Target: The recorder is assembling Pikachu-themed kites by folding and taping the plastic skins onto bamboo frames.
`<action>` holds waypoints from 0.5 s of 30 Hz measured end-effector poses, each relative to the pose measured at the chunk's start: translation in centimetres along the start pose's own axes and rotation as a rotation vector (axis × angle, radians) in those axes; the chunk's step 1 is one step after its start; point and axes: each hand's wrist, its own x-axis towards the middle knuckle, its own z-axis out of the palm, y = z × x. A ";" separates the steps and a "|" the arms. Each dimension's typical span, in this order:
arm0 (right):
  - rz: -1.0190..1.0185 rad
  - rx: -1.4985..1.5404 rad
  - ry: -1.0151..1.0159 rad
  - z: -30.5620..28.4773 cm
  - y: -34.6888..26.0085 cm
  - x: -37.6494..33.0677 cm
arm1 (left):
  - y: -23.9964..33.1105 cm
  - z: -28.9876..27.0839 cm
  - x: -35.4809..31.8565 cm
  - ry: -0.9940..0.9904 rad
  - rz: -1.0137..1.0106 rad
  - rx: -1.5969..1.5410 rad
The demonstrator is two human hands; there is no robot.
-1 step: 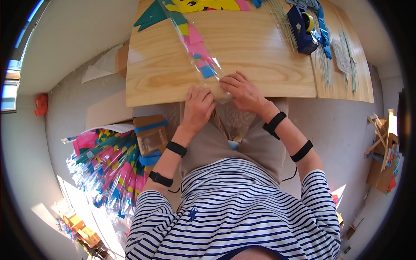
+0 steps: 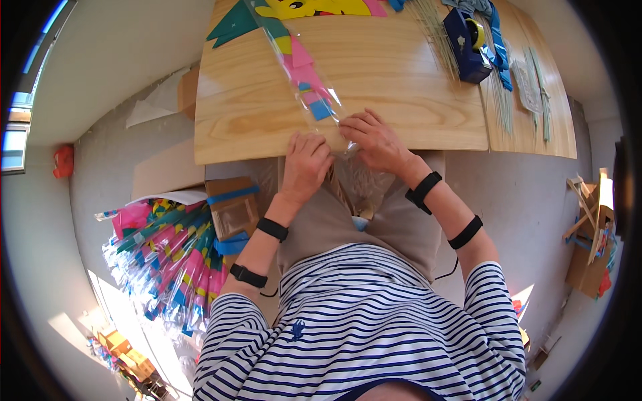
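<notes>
A long, narrow clear plastic bag [image 2: 305,63] lies slanting across the wooden table, its lower end at the near edge. Inside it are flat green, yellow, pink and blue pieces of sheet material. My right hand [image 2: 374,142] pinches the bag's open-looking lower end, fingers curled over the plastic. Close beside it, my left hand [image 2: 306,164] is closed at the left side of that same end; the fingertips' hold is partly hidden. Beyond the bag's far end lies a yellow cartoon-face sheet [image 2: 321,8] with a green piece [image 2: 233,25].
A blue tape dispenser [image 2: 465,50] stands at the table's far right, near thin pale rods [image 2: 433,33] and blue strips [image 2: 498,47]. Left of my legs, many bagged colourful pieces [image 2: 170,254] lean beside a cardboard box [image 2: 233,210]. A wooden frame [image 2: 592,220] stands far right.
</notes>
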 end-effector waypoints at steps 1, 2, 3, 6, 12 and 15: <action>0.010 0.011 0.000 0.0 0.2 0.0 | -0.1 0.1 0.0 0.025 0.005 -0.002; 0.009 0.044 0.014 0.1 0.2 0.1 | -0.1 0.2 0.0 0.041 -0.010 -0.008; 0.009 0.076 0.028 0.1 0.3 0.1 | 0.0 0.3 0.1 0.057 -0.025 -0.014; 0.034 0.186 0.087 0.2 0.4 0.3 | 0.1 0.4 0.1 0.100 -0.070 -0.053; 0.101 0.208 0.161 0.6 0.5 0.9 | 0.0 0.8 -0.2 0.169 -0.138 -0.139; 0.132 0.180 0.196 1.1 0.3 1.5 | 0.1 0.9 -0.2 0.208 -0.157 -0.180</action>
